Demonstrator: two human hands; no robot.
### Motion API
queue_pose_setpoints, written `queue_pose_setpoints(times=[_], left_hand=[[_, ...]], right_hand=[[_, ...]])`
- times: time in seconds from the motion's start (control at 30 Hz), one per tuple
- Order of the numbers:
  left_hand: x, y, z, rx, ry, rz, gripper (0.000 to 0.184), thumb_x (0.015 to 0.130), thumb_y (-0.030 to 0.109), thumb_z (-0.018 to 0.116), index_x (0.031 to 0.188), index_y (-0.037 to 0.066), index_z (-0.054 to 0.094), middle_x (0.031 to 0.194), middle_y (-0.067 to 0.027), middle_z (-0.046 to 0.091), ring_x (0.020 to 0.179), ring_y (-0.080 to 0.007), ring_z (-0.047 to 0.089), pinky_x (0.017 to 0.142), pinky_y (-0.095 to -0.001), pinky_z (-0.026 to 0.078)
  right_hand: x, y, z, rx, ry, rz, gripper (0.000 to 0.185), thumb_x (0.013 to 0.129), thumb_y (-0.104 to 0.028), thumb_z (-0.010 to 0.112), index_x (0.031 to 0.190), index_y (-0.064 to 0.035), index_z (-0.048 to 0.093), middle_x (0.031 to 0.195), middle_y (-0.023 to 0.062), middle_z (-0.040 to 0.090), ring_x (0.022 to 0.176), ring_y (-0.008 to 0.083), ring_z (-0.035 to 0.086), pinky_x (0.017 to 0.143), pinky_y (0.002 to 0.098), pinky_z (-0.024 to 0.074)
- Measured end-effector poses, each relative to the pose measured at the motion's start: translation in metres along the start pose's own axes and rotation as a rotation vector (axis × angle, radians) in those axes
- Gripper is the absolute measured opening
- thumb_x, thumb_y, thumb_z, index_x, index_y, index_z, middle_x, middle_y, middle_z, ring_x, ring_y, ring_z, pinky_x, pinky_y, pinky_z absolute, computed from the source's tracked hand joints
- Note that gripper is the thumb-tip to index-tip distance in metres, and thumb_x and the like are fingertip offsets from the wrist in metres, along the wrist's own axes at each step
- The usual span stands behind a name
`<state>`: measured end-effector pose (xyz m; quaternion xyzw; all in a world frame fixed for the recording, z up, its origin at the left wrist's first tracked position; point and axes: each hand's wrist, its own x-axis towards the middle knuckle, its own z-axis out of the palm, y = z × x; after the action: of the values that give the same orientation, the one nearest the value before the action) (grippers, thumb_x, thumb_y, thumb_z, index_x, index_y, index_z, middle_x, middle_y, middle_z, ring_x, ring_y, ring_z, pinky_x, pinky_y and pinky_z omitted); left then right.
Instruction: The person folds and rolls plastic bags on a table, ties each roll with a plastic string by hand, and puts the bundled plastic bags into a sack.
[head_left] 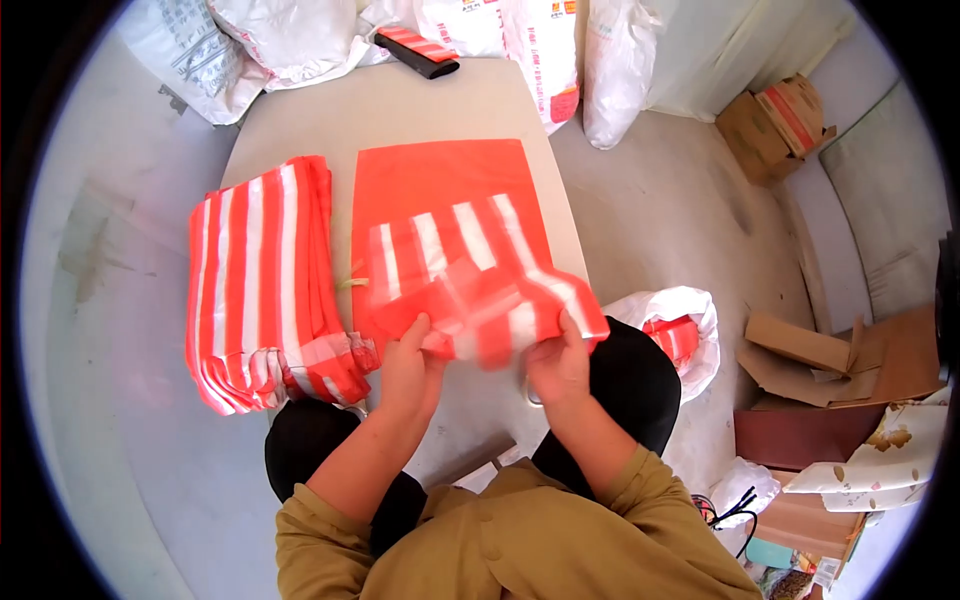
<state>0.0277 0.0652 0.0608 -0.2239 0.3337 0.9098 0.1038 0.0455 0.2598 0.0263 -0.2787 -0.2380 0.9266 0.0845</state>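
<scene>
Both of my hands grip the near edge of a red-and-white striped plastic bag point(470, 250), partly blurred by motion. My left hand point(408, 365) is closed on its lower left part. At its lower right corner, my right hand point(560, 360) pinches the edge. The bag's far part lies over a flat red sheet point(440, 175) on the table. To the left rests a thick folded stack of striped plastic bags point(255, 270), its near end bunched up. A thin yellowish strip point(352, 283) shows between stack and sheet.
A beige table point(300, 120) is before me, with a black-and-striped roll point(420, 52) at its far edge. Full white sacks point(290, 40) stand behind it. By my right knee sits a white bag point(700, 310) with striped plastic inside. Cardboard boxes point(850, 355) lie at right.
</scene>
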Motion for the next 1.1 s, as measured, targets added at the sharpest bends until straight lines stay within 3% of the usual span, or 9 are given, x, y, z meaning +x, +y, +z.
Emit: queue_pose_setpoints(times=[0.07, 0.1, 0.23, 0.33, 0.4, 0.5, 0.6, 0.77, 1.1], left_hand=[[0.004, 0.018, 0.032, -0.034, 0.033, 0.029, 0.031, 0.104, 0.011, 0.055, 0.132, -0.001, 0.054, 0.132, -0.01, 0.062, 0.12, -0.0239, 0.061, 0.103, -0.0422, 0.052], [0.011, 0.026, 0.047, -0.053, 0.052, 0.038, 0.027, 0.104, 0.011, 0.056, 0.127, -0.003, 0.057, 0.128, -0.0102, 0.064, 0.117, -0.0233, 0.063, 0.1, -0.0413, 0.053], [0.076, 0.066, 0.064, -0.058, -0.209, 0.186, 0.028, 0.103, 0.008, 0.055, 0.129, -0.002, 0.058, 0.128, -0.0097, 0.065, 0.118, -0.0226, 0.063, 0.103, -0.0419, 0.051], [0.065, 0.097, 0.1, -0.045, -0.45, 0.401, 0.029, 0.104, 0.012, 0.054, 0.132, 0.004, 0.057, 0.132, -0.0087, 0.065, 0.12, -0.0217, 0.062, 0.099, -0.0377, 0.052], [0.059, 0.104, 0.102, -0.013, -0.444, 0.42, 0.029, 0.105, 0.013, 0.052, 0.132, 0.003, 0.058, 0.131, -0.0087, 0.065, 0.118, -0.0229, 0.064, 0.099, -0.0392, 0.053], [0.077, 0.09, 0.068, -0.04, -0.483, 0.381, 0.03, 0.103, 0.01, 0.05, 0.13, 0.001, 0.058, 0.129, -0.0108, 0.065, 0.115, -0.0248, 0.066, 0.098, -0.0406, 0.055], [0.077, 0.053, 0.04, -0.019, -0.258, 0.17, 0.032, 0.101, 0.008, 0.05, 0.132, 0.001, 0.056, 0.128, -0.0115, 0.065, 0.112, -0.0261, 0.067, 0.099, -0.0424, 0.055], [0.08, -0.008, -0.016, 0.061, 0.138, -0.079, 0.032, 0.102, 0.011, 0.051, 0.132, 0.0, 0.053, 0.129, -0.0131, 0.062, 0.118, -0.0287, 0.063, 0.101, -0.0512, 0.054], [0.087, -0.011, -0.044, 0.045, 0.185, -0.105, 0.038, 0.104, 0.015, 0.053, 0.139, 0.002, 0.049, 0.136, -0.0125, 0.06, 0.122, -0.0273, 0.061, 0.1, -0.0451, 0.057]], right_hand=[[0.01, -0.016, 0.026, 0.059, -0.172, 0.05, 0.035, 0.105, -0.019, 0.054, 0.137, -0.0049, 0.055, 0.139, 0.0086, 0.062, 0.128, 0.0229, 0.058, 0.111, 0.0395, 0.0452], [0.021, -0.021, 0.042, -0.007, -0.179, -0.043, 0.033, 0.106, -0.019, 0.053, 0.135, -0.0047, 0.055, 0.136, 0.0081, 0.063, 0.126, 0.0227, 0.059, 0.11, 0.0393, 0.0459], [0.06, -0.05, 0.11, -0.111, -0.404, -0.26, 0.027, 0.106, -0.016, 0.054, 0.13, -0.0054, 0.058, 0.126, 0.0058, 0.067, 0.116, 0.0196, 0.064, 0.101, 0.0383, 0.0509], [0.05, -0.072, 0.155, -0.069, -0.601, -0.408, 0.022, 0.104, -0.012, 0.059, 0.126, -0.0076, 0.061, 0.118, 0.0035, 0.068, 0.105, 0.0162, 0.067, 0.095, 0.0373, 0.0548], [0.04, -0.08, 0.168, -0.078, -0.687, -0.451, 0.02, 0.105, -0.013, 0.059, 0.124, -0.0079, 0.062, 0.114, 0.0023, 0.069, 0.103, 0.0156, 0.067, 0.094, 0.037, 0.0548], [0.058, -0.063, 0.135, -0.064, -0.523, -0.32, 0.024, 0.105, -0.015, 0.057, 0.128, -0.0067, 0.058, 0.12, 0.0036, 0.068, 0.106, 0.016, 0.067, 0.095, 0.0358, 0.0536], [0.06, -0.032, 0.094, -0.073, -0.223, -0.173, 0.028, 0.106, -0.014, 0.054, 0.133, -0.0054, 0.055, 0.127, 0.0063, 0.065, 0.115, 0.0172, 0.063, 0.1, 0.0354, 0.0512], [0.073, 0.022, 0.008, 0.112, -0.083, -0.002, 0.036, 0.106, -0.011, 0.051, 0.14, -0.0011, 0.049, 0.141, 0.0111, 0.057, 0.131, 0.0242, 0.054, 0.116, 0.0412, 0.0414], [0.058, -0.001, -0.006, 0.222, 0.059, -0.159, 0.042, 0.099, -0.02, 0.063, 0.137, -0.0043, 0.053, 0.137, 0.0106, 0.06, 0.124, 0.0273, 0.058, 0.108, 0.0441, 0.048]])
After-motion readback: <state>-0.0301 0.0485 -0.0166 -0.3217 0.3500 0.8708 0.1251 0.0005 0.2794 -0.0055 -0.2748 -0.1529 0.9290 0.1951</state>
